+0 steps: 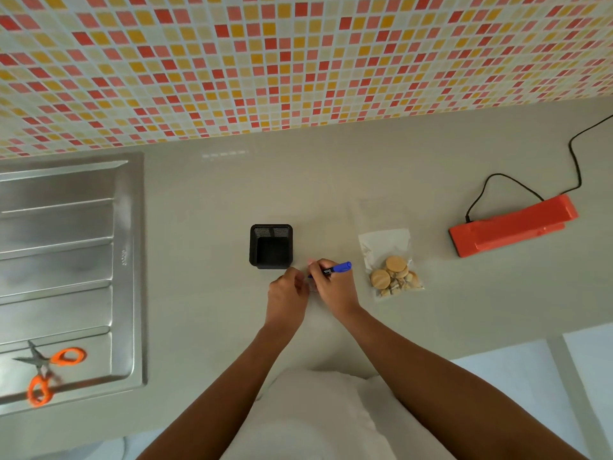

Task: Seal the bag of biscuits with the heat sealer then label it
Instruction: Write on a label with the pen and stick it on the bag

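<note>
Our right hand (328, 287) holds the blue marker (340, 267), fingers curled tight around it. Our left hand (287, 293) touches it, fingers bent; we cannot tell if they pinch anything. The bag of biscuits (393, 273) lies flat between our hands and the red heat sealer (510, 227).

A black mesh pen pot (271, 247) stands upright on the grey counter (199, 210), just beyond the left hand (287, 293) and close to its knuckles. Well off to that hand's left, a ribbed steel drainboard (66, 227) is set into the counter. Scissors (41, 365) with orange handles lie on the drainboard's near end, blades apart, far to the hand's left and nearer the person. Beyond the hand, past the counter's back edge, rises a wall of small red, orange and cream tiles (298, 61).
</note>
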The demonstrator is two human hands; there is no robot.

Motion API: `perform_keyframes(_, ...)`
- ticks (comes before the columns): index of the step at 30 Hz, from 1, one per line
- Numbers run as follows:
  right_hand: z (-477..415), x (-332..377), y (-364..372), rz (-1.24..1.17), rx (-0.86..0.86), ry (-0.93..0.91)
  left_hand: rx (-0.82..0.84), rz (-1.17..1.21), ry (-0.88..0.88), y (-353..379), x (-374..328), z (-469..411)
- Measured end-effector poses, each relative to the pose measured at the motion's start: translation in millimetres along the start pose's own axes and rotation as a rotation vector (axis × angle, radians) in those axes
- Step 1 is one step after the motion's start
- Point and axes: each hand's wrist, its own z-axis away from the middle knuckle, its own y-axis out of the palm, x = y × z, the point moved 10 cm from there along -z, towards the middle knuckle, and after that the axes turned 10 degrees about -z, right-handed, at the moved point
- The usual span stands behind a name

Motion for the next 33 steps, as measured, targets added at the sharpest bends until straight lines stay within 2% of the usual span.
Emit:
perform_keyframes(9,-2,2,-7,0.124,-0.051,-0.055,0.014,-0.078,-0.028,1,-4,-2)
perform_keyframes(18,0,-3,3,0.270,0.019,-0.077,0.065,-0.175,-0.064,3,-8,-4)
perform_keyframes(33,2,-9,6,0.263,0.031,0.002,0.104,-0.204,-0.082,4,-9,-4)
